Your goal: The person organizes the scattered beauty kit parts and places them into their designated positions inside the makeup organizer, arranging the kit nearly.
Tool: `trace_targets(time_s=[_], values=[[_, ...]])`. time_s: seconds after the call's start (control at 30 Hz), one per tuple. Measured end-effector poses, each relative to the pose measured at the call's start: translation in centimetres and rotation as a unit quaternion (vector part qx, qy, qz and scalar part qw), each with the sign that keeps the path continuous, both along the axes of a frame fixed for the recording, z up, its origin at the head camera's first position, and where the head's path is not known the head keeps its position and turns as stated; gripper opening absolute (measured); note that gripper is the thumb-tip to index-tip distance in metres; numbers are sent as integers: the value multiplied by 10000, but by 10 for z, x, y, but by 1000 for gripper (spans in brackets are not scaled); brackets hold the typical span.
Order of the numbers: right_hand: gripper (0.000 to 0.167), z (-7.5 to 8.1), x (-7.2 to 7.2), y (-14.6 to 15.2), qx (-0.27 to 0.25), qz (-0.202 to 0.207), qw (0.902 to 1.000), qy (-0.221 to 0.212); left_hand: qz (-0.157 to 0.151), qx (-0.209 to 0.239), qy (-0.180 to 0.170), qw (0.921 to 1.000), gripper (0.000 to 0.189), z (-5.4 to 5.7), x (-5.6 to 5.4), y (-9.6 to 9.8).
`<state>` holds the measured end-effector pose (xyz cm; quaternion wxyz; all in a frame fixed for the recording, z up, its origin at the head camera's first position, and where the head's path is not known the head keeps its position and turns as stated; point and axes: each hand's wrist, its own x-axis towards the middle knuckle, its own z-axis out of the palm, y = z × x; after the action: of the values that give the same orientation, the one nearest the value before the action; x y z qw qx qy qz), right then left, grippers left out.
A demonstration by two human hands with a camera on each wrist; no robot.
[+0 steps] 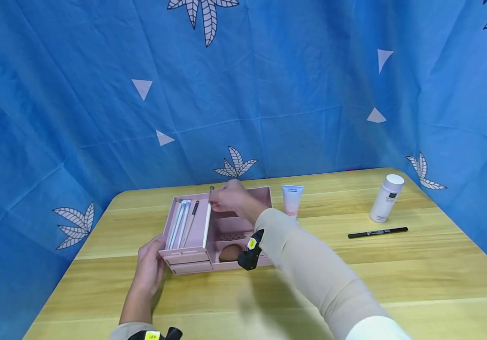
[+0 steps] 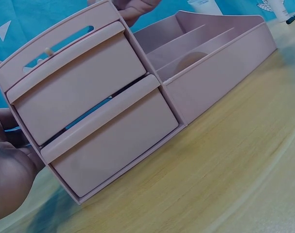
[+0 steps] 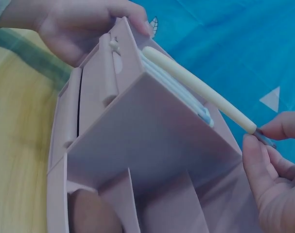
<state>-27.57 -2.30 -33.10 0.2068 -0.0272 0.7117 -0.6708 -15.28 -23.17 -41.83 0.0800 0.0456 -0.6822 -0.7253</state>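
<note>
A pink desktop organizer [image 1: 190, 253] stands on the table, with two drawers [image 2: 84, 82] in its left block and lower open compartments on the right. My left hand [image 1: 150, 264] holds its left side, fingers over the top edge in the right wrist view. My right hand [image 3: 278, 170] pinches a cream-handled makeup brush [image 3: 200, 92] by its dark metal end. The brush slants along the right wall of the upper tray, handle end toward the front. Several pale, slim sticks [image 1: 180, 222] and a thin dark-tipped brush [image 1: 191, 221] lie in that tray.
A brown rounded object [image 1: 229, 253] sits in the organizer's front compartment. Behind my right forearm stands a white and pink tube [image 1: 292, 199]. Farther right are a white bottle [image 1: 385, 200] and a black pen [image 1: 377, 233]. A blue patterned curtain [image 1: 243, 94] hangs behind the table.
</note>
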Motion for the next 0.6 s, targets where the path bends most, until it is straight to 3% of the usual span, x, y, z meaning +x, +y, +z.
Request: trace_targets(time_s=[0.27,0.6], values=[[15,4,-5,-7,284,-141,9993,179,5,60,-40,10000,27,-1,-1,0],[15,1,-8,-13,587,-109,9975,379,2,-52,-80,10000,45,-1,-2,0]])
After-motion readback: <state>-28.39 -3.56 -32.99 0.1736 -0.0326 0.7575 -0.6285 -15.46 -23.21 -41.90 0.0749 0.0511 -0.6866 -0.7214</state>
